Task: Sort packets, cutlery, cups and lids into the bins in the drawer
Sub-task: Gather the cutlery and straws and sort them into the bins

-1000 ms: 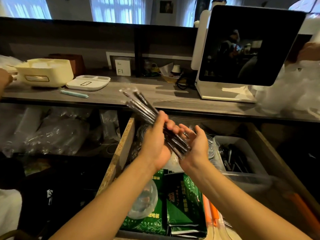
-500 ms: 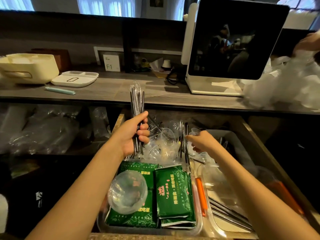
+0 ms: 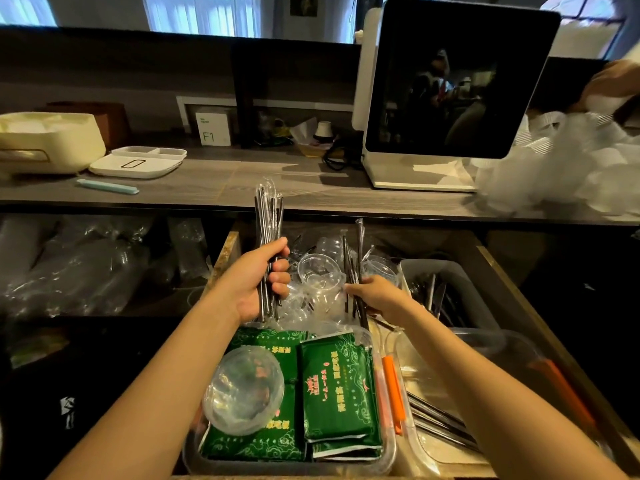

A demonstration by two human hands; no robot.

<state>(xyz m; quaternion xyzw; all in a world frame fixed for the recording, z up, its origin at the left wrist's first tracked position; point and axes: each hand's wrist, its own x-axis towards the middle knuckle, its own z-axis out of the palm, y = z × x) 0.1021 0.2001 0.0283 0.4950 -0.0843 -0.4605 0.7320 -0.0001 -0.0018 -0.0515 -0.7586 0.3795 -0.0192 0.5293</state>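
My left hand [image 3: 258, 280] grips an upright bundle of wrapped black straws [image 3: 267, 216] over the open drawer [image 3: 512, 282]. To its right, my right hand [image 3: 379, 296] holds a few more wrapped straws [image 3: 356, 258], also upright, beside a clear plastic cup [image 3: 318, 271]. Green packets [image 3: 334, 386] fill the near clear bin [image 3: 389, 455], and a clear domed lid [image 3: 244, 391] lies on them. The far right bin [image 3: 460, 275] holds dark cutlery [image 3: 433, 292]. More black straws [image 3: 440, 427] and an orange one [image 3: 393, 386] lie in the near right tray.
A counter [image 3: 214, 188] runs above the drawer with a screen terminal [image 3: 450, 84], a white tray [image 3: 138, 162], a cream box [image 3: 45, 142] and a heap of clear cups in plastic [image 3: 568, 168]. Bagged clear cups [image 3: 69, 268] fill the shelf on the left.
The hands have parted: the left hand turned the large straw bundle upright, and the right hand went down to the drawer and took hold of a few more straws.
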